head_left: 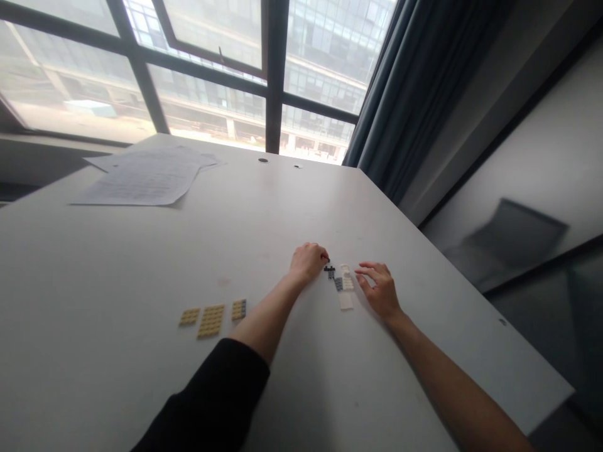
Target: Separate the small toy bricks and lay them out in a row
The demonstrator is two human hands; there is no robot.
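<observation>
My left hand point(309, 261) is closed in a pinch on a small dark toy brick point(328, 260), most of it hidden by the fingers. Just below that lies a black brick piece point(330, 270). A grey studded plate point(338, 284) touches the white studded bricks point(347, 280), and a smooth pale piece point(346, 302) lies nearest me. Beside the white bricks, on their right, my right hand point(378, 287) is open with its fingers apart and nothing in them. To the left of my left forearm are tan studded plates point(210, 321), one with a grey strip point(243, 308).
All of this lies on a white table point(254, 226). Printed papers point(141, 179) are spread at its far left, and two round holes point(262, 161) show near the far edge. A window stands behind the table, with a dark curtain point(414, 81) at the right.
</observation>
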